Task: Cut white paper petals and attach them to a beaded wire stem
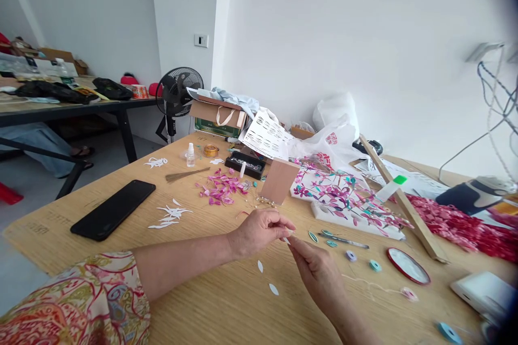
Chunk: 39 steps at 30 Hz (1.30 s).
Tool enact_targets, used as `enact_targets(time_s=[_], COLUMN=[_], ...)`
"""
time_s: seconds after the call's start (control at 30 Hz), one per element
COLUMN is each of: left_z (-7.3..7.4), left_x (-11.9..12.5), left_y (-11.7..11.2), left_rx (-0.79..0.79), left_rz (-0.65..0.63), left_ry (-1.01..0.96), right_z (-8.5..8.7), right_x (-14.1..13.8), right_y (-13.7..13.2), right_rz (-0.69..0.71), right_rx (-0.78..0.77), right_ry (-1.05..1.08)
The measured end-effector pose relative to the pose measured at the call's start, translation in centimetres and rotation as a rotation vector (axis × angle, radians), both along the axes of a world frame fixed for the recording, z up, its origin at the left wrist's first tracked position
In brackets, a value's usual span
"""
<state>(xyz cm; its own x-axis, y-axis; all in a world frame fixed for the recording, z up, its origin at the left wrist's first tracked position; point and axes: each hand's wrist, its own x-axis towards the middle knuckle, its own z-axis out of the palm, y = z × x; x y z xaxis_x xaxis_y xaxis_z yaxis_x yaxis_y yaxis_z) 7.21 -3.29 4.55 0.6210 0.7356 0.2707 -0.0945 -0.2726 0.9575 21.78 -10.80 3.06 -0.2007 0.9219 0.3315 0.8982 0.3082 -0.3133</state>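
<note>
My left hand (pixel 261 232) and my right hand (pixel 318 269) meet over the middle of the wooden table, fingertips pinched close together. Between them shows a small white leaf-shaped piece (pixel 286 240), mostly covered by the fingers. Two similar white leaf-shaped pieces, one of them a loose petal shape (pixel 274 289), lie on the table just below the hands. To the left is a pile of white slivers (pixel 168 215). Beyond the hands, pink petals (pixel 222 186) are heaped beside an upright brown card (pixel 279 180). Tweezers (pixel 348 241) rest to the right of my fingers.
A black phone (pixel 113 209) lies at the left. Pink flower sprays (pixel 343 194) rest on white foam at the right, near a slanting wooden bar (pixel 404 205). Small thread spools (pixel 374 266), a round red-rimmed dish (pixel 408 266) and a clear bottle (pixel 190 155) stand around.
</note>
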Motion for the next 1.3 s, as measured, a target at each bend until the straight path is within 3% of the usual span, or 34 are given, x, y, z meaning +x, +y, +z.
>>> enact_targets(time_s=[0.2, 0.33, 0.43, 0.53, 0.6, 0.63, 0.7, 0.8, 0.97, 1.1, 1.3], left_z=[0.2, 0.3, 0.4, 0.7, 0.9, 1.0, 1.1, 1.2, 1.5, 1.5, 1.2], left_x=[-0.1, 0.0, 0.0, -0.2, -0.4, -0.5, -0.5, -0.6, -0.7, -0.8, -0.6], left_y=[0.0, 0.1, 0.2, 0.3, 0.2, 0.2, 0.0, -0.2, -0.4, -0.3, -0.3], left_rx=[0.081, 0.038, 0.027, 0.12, 0.211, 0.254, 0.315, 0.347, 0.392, 0.406, 0.274], left_rz=[0.029, 0.041, 0.055, 0.084, 0.094, 0.096, 0.101, 0.113, 0.103, 0.074, -0.043], left_ry=[0.067, 0.007, -0.024, -0.008, 0.02, 0.036, 0.069, 0.107, 0.136, 0.137, 0.145], right_z=[0.3, 0.4, 0.5, 1.4, 2.7, 3.5, 5.2, 6.6, 5.8, 5.7, 7.6], right_x=[0.1, 1.1, 3.7, 7.1, 8.2, 8.1, 6.6, 2.2, -2.3, -1.9, 0.3], right_y=[-0.3, -0.4, -0.5, -1.1, -1.9, -2.3, -3.0, -3.0, -0.9, -0.7, -1.1], right_rz=[-0.015, -0.047, -0.098, -0.215, -0.399, -0.489, -0.532, -0.371, -0.31, -0.258, -0.063], right_rx=[0.03, -0.009, -0.065, -0.007, 0.111, 0.162, 0.245, 0.261, 0.144, 0.092, -0.044], right_ry=[-0.212, -0.162, -0.081, -0.055, -0.063, -0.069, -0.061, 0.018, -0.047, -0.192, -0.554])
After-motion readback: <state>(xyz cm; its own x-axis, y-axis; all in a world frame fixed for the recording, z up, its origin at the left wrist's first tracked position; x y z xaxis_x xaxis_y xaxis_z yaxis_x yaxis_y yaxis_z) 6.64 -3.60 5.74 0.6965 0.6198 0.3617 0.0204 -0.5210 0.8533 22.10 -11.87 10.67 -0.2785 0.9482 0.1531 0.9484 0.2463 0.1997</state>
